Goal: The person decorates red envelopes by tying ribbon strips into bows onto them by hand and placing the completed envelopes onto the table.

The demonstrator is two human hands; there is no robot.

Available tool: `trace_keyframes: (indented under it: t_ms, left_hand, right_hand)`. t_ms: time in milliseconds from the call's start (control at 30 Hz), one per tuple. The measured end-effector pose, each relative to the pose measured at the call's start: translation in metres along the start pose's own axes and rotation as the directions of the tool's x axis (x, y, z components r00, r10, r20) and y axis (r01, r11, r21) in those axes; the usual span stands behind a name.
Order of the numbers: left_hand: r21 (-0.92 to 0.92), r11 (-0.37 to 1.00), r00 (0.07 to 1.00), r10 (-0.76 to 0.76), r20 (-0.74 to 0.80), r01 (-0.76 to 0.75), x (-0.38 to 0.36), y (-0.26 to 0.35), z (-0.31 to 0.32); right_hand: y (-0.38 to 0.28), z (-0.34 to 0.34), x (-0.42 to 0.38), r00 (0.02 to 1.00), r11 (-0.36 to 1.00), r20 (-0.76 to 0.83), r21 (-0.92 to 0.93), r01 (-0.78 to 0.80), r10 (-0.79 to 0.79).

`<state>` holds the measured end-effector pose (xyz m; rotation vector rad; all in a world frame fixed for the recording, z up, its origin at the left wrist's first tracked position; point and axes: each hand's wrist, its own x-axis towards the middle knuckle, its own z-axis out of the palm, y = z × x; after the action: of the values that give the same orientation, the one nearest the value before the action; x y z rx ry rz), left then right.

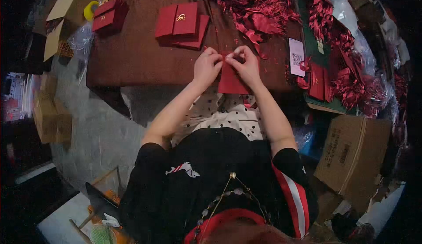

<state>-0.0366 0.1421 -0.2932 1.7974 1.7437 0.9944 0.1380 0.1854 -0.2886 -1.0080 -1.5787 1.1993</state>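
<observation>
A flat dark-red envelope (231, 80) lies at the table's near edge, its lower part reaching over it. My left hand (208, 69) pinches at the upper left of the envelope, fingers closed. On the other side, my right hand (246, 66) has thumb and fingertips pressed together at the top edge. The small part between the fingertips is too fine to make out. A bit of red ribbon (247, 102) hangs below the envelope. Just beyond my hands sits a stack of red envelopes (169, 22) with a gold emblem on top.
A big heap of red ribbons (246, 2) covers the table's far side. More red envelopes (107, 17) stand at the far left, near a yellow tape roll (90, 11). A white card with a QR code (297, 55) lies right. A cardboard box (351, 151) stands below.
</observation>
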Motion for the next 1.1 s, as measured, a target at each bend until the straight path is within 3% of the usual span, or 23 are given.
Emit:
trace_keyframes:
  t_ms: [67, 100, 133, 167, 233, 267, 300, 433, 467, 500, 567, 667, 767, 867, 933, 1000, 1033, 1100]
  left_hand:
    - [-0.098, 0.991, 0.996, 0.092, 0.017, -0.09, 0.002, -0.003, 0.0]
    - [0.006, 0.984, 0.984, 0.179, 0.011, -0.179, 0.003, -0.001, -0.003]
    - [0.004, 0.983, 0.983, 0.182, 0.018, -0.182, 0.005, 0.003, -0.007]
    - [0.067, 0.965, 0.968, 0.252, 0.0, -0.252, 0.008, 0.007, -0.011]
    - [0.17, 0.912, 0.924, 0.381, -0.022, -0.372, 0.015, 0.01, -0.019]
    - [0.256, 0.891, 0.926, 0.371, 0.063, -0.375, 0.02, 0.006, -0.019]
    - [0.338, 0.86, 0.924, 0.353, 0.148, -0.383, 0.024, 0.003, -0.021]
    - [0.247, 0.893, 0.926, 0.361, 0.108, -0.377, 0.025, 0.001, -0.03]
    - [0.167, 0.948, 0.963, 0.264, 0.054, -0.269, 0.022, -0.001, -0.038]
    - [0.127, 0.963, 0.97, 0.243, -0.029, -0.238, 0.019, -0.011, -0.048]
    - [0.037, 0.99, 0.972, 0.143, -0.188, -0.138, 0.008, -0.016, -0.064]
    - [0.129, 0.991, 0.926, 0.02, -0.376, 0.031, -0.008, -0.025, -0.071]
    - [0.347, 0.921, 0.855, 0.033, -0.518, 0.175, -0.021, -0.017, -0.053]
    - [0.278, 0.96, 0.949, 0.083, -0.303, 0.005, -0.042, 0.023, -0.036]
    - [0.273, 0.962, 0.99, 0.05, -0.132, -0.012, -0.047, 0.021, -0.017]
    - [0.262, 0.965, 0.994, 0.048, -0.096, -0.021, -0.046, 0.016, -0.01]
    - [0.273, 0.962, 0.995, 0.038, -0.088, -0.013, -0.045, 0.017, -0.012]
    - [0.231, 0.973, 0.997, 0.02, -0.08, -0.001, -0.043, 0.015, -0.011]
  right_hand:
    - [0.003, -0.002, -0.001, 0.999, 0.998, -0.011, -0.046, 0.035, -0.035]
    - [0.001, -0.003, -0.003, 0.997, 0.993, -0.021, -0.092, 0.069, -0.071]
    - [-0.012, -0.005, -0.007, 0.952, 0.841, -0.017, -0.474, 0.261, -0.305]
    - [-0.023, -0.006, -0.012, 0.954, 0.842, -0.022, -0.476, 0.254, -0.3]
    - [-0.037, -0.007, -0.019, 0.924, 0.648, 0.036, -0.702, 0.295, -0.381]
    - [-0.031, -0.01, -0.017, 0.965, 0.664, 0.074, -0.713, 0.226, -0.25]
    - [-0.027, -0.009, -0.018, 0.967, 0.666, 0.072, -0.713, 0.221, -0.244]
    - [-0.018, -0.014, -0.013, 0.987, 0.697, 0.076, -0.7, 0.153, -0.141]
    - [-0.017, -0.016, -0.011, 0.993, 0.7, 0.065, -0.704, 0.118, -0.102]
    - [-0.014, -0.017, -0.01, 0.983, 0.685, 0.052, -0.712, 0.158, -0.174]
    - [-0.016, -0.015, -0.007, 0.986, 0.665, 0.048, -0.733, 0.144, -0.16]
    - [-0.019, -0.01, -0.001, 0.991, 0.649, 0.025, -0.754, 0.105, -0.133]
    - [-0.02, -0.007, 0.003, 0.988, 0.663, -0.01, -0.743, 0.097, -0.155]
    - [-0.02, -0.01, 0.001, 0.981, 0.677, 0.017, -0.722, 0.144, -0.191]
    - [-0.023, -0.016, -0.004, 0.96, 0.713, 0.059, -0.658, 0.243, -0.273]
    - [-0.029, -0.025, -0.01, 0.804, 0.572, 0.251, -0.591, 0.569, -0.54]
    - [-0.042, -0.032, -0.02, 0.761, 0.504, 0.431, -0.573, 0.646, -0.485]
    - [-0.047, -0.037, -0.039, 0.587, 0.472, 0.717, -0.398, 0.787, -0.375]
